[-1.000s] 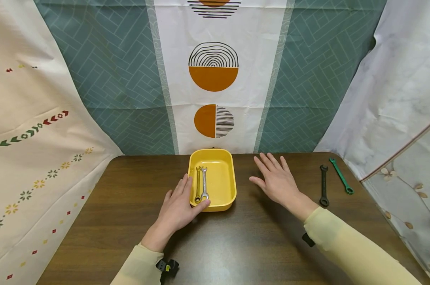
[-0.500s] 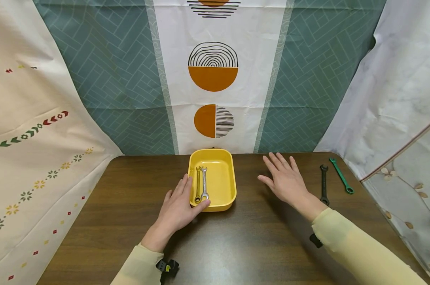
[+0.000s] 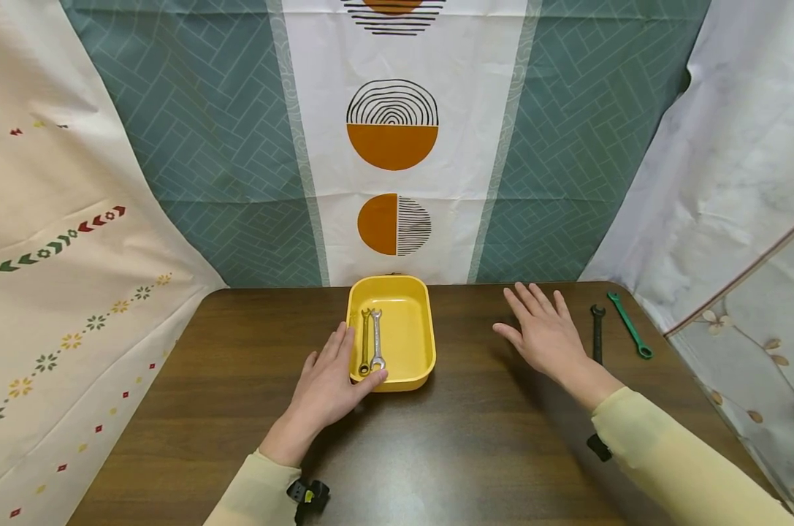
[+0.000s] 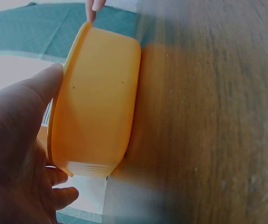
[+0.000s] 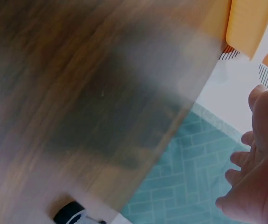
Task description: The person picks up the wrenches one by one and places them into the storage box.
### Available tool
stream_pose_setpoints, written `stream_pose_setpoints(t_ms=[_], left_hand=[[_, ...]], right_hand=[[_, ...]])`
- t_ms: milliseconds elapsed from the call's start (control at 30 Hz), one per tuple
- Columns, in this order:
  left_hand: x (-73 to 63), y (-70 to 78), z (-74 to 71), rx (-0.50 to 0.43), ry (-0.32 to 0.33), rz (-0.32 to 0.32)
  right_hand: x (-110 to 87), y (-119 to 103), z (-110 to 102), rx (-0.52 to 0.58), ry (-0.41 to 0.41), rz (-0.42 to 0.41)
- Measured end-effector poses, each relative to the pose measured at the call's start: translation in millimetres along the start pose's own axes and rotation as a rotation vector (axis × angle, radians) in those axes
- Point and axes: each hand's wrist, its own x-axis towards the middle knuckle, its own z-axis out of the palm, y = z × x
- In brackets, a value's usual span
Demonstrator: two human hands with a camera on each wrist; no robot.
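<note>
A yellow tray stands at the middle of the table's back edge. Inside it, along its left side, lie a gold-coloured wrench and a silver wrench. My left hand rests against the near left corner, thumb on the front rim, straight fingers along the left side. The left wrist view shows the thumb against the tray's rim. Over the table to the right, my right hand is spread and holds nothing. Just beyond it lies a black wrench, its near end hidden by the hand. A green wrench lies farther right.
The brown wooden table meets a patterned cloth behind the tray. Other cloths hang at the left and right sides. In the right wrist view, the end of a black wrench shows at the lower edge.
My right hand has moved steadily right, away from the tray and toward the black wrench, and now covers its near end. My left hand and the tray have stayed put.
</note>
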Motion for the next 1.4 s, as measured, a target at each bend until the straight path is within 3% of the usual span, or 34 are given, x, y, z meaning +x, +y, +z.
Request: stream_pose_setpoints(t_ms=[1400], left_hand=[[-0.3, -0.3, 0.3, 0.003, 0.005, 0.013]], right_hand=[[-29.2, 55, 1, -0.051, 0.016, 0.105]])
